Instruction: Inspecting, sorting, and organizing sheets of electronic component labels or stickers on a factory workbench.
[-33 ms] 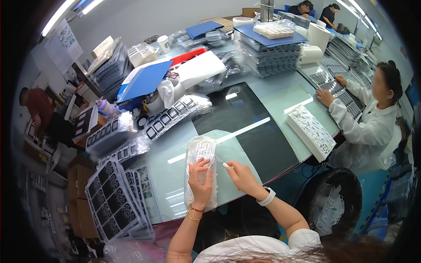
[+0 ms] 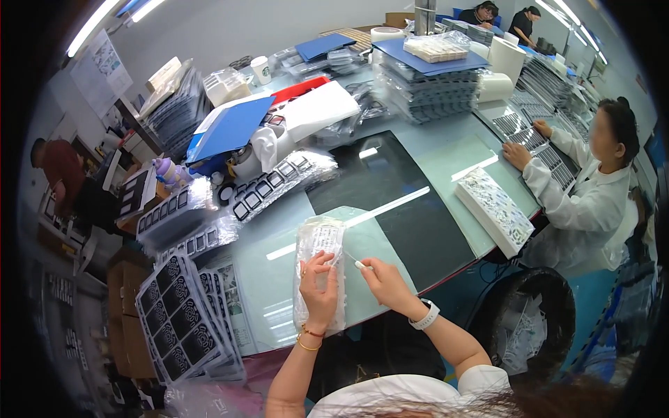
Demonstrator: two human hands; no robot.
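Note:
On the glass-topped table in front of me lies a pale stack of sheets in clear plastic (image 2: 317,306). Above it is my left hand (image 2: 319,291), fingers curled and fingertips close to the thumb. Whatever may be pinched there is too small to make out. To its right, my right hand (image 2: 385,282) grips a thin pointed tool (image 2: 352,258), with a white part by the fingertips. The tool's tip points up and left toward the right edge of the stack. Its exact kind is unclear.
A dark mat (image 2: 390,188) lies beyond the stack. Film-wrapped sheets of black frames (image 2: 268,184) sit left, with patterned black sheets (image 2: 178,317) at the near left edge. A white box (image 2: 493,212) stands right, near a co-worker (image 2: 582,167) and a black bin (image 2: 526,320).
My right hand and the thin tool have shifted very slightly right and down. My left hand stays almost where it was.

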